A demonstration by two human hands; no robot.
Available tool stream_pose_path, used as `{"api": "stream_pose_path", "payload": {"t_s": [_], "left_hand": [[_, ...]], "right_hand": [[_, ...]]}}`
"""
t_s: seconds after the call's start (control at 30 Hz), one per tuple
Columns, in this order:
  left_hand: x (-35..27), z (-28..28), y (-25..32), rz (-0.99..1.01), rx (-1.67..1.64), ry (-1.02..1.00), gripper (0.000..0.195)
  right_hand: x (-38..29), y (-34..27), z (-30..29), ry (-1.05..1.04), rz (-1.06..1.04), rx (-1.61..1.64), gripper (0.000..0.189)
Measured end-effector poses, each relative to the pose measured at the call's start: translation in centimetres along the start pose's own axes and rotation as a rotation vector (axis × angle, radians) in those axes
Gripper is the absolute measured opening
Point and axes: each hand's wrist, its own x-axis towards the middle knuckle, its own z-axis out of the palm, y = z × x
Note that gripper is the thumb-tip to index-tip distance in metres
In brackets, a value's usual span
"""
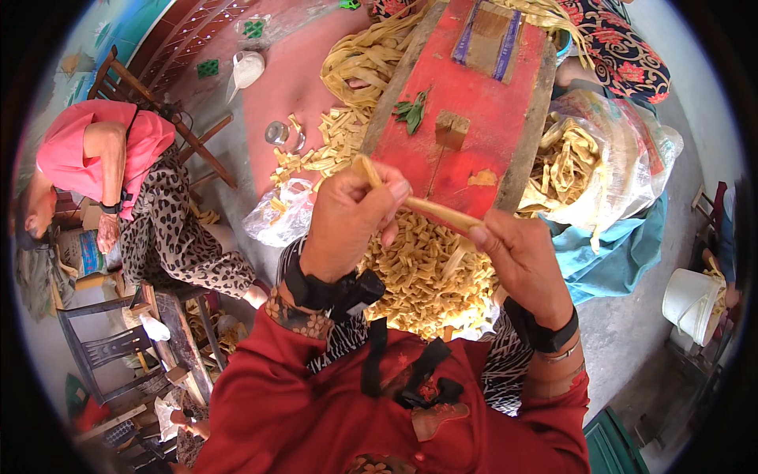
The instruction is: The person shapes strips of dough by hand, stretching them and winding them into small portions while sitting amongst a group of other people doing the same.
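Both my hands hold a long pale yellow strip, seemingly of dried plant material, stretched between them above my lap. My left hand (361, 213) pinches one end between thumb and fingers, and a short end of the strip (441, 212) sticks up past it. Thumb and fingers of my right hand (524, 258) grip the other end. Beneath them lies a heap of short folded yellow pieces (426, 275). Just beyond is a red-topped wooden bench (408, 160) bearing a small wooden block (452, 129) and green leaves (411, 111).
Right of the bench, a plastic sack (628, 154) holds more strips, with blue cloth (616, 255) below. More strips (361, 65), folded pieces (340, 130) and a glass jar (277, 134) lie on the left floor. A person in pink (106, 133) sits far left; another person's patterned clothing (622, 53) shows top right.
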Motion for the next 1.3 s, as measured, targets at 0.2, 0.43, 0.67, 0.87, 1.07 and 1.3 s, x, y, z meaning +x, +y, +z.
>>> {"api": "stream_pose_path", "payload": {"t_s": [0.2, 0.43, 0.67, 0.87, 1.07, 1.3], "left_hand": [[3.7, 0.7, 0.1, 0.099, 0.159, 0.024, 0.011], [5.1, -0.5, -3.4, 0.360, 0.675, 0.203, 0.007], [0.8, -1.0, 0.2, 0.013, 0.782, 0.018, 0.028], [-5.5, -3.0, -7.2, -0.269, 0.605, -0.166, 0.040], [-6.1, -0.9, -9.7, -0.733, -0.082, -0.087, 0.040], [-5.0, -2.9, -9.7, -0.764, -0.429, -0.086, 0.033]], "right_hand": [[2.3, 0.4, -0.9, 0.250, -0.010, -0.319, 0.026], [2.0, 3.1, 2.0, 0.233, 0.105, -0.540, 0.013], [-0.5, 1.3, 2.4, 0.077, -0.006, -0.209, 0.018], [-2.0, -0.3, 7.1, -0.071, -0.294, -0.027, 0.008], [-4.1, -1.1, 10.8, -0.365, -0.382, 0.258, 0.015], [-4.3, -1.3, 9.9, -0.422, -0.145, 0.469, 0.025]]}}
